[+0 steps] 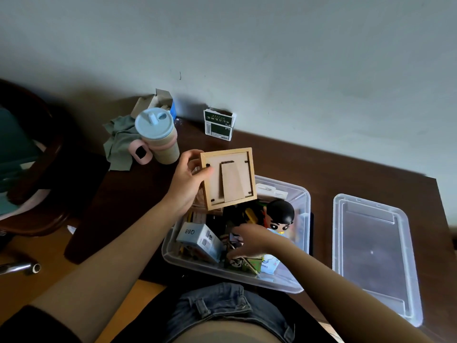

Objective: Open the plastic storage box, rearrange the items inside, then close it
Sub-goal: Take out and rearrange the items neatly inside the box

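The clear plastic storage box [304,201] stands open on the dark table, full of small items. Its clear lid [376,256] lies flat on the table to the right. My left hand [186,179] grips a wooden picture frame [228,178] by its left edge, back side up, above the box's far left corner. My right hand [249,240] reaches down into the box, fingers curled among small printed cards and boxes; what it grasps is hidden. A black-haired figurine [280,215] stands just behind that hand. A grey box marked Q88 [199,240] lies at the box's left.
A tumbler with a pale blue lid [158,134] and a pink object [141,152] stand at the table's far left beside a grey cloth [118,144]. A green-white carton [218,125] and an open cardboard box [158,100] sit by the wall. A chair [29,154] is left.
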Tool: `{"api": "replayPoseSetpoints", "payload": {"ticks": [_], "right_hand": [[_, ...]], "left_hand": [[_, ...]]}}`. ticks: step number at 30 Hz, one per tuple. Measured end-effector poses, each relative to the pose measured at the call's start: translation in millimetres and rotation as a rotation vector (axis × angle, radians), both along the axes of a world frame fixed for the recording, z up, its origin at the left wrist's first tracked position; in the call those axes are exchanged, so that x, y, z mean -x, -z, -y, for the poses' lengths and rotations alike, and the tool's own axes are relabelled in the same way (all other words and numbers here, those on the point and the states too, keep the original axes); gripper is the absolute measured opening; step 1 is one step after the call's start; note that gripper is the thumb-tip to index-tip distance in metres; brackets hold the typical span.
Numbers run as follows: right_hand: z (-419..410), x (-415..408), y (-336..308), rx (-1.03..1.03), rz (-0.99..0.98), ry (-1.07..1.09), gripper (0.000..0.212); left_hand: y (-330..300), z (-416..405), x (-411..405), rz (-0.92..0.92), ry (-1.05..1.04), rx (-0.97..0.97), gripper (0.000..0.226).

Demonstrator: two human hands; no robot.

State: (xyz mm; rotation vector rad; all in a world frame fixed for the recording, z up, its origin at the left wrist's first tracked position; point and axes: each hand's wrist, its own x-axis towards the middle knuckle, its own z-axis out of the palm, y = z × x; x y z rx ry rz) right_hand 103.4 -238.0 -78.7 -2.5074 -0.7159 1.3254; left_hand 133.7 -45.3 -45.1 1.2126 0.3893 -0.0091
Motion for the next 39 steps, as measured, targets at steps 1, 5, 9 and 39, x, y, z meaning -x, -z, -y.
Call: {"api": "replayPoseSetpoints", "payload": {"ticks": [1,5,9,39], "right_hand": [[3,-1,-2,-0.014,-0.062,0.042,0.049],[-2,-12,-11,-0.021,-0.269,0.182,0.057],[-18,-29,0,0.172,-0.175,0.103,0.02],[-29,-13,46,0.034,-0.14,0.285,0.031]], "left_hand": [[3,0,-2,-0.01,0.005,-0.071,0.036],[14,-1,-2,0.02,0.104,-0.397,0.036],[18,-3,5,0.13,0.165,-0.659,0.033],[13,-4,7,0.069,0.221,-0.695,0.034]]}}
